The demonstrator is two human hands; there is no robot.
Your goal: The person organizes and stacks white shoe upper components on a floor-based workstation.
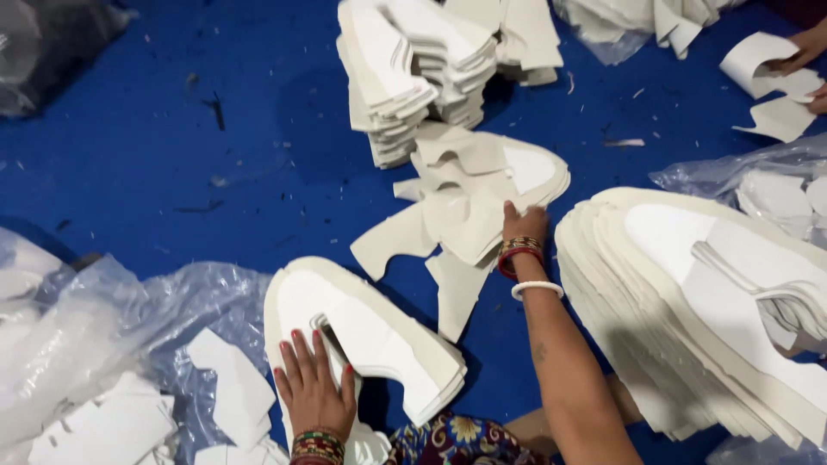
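Blue floor (215, 155), left hand (312, 389) flat on white stack (379, 344), right hand (523, 226) seemingly gripping loose cutouts (465, 207)

Bare forearms; the right hand (524, 226) wears red-gold bangles and a white bracelet, the left hand (312, 389) red nail polish and multicoloured bangles.

Matt white sheet cut-outs (469, 207), glossy clear plastic bags (129, 319), matt blue floor (172, 155)
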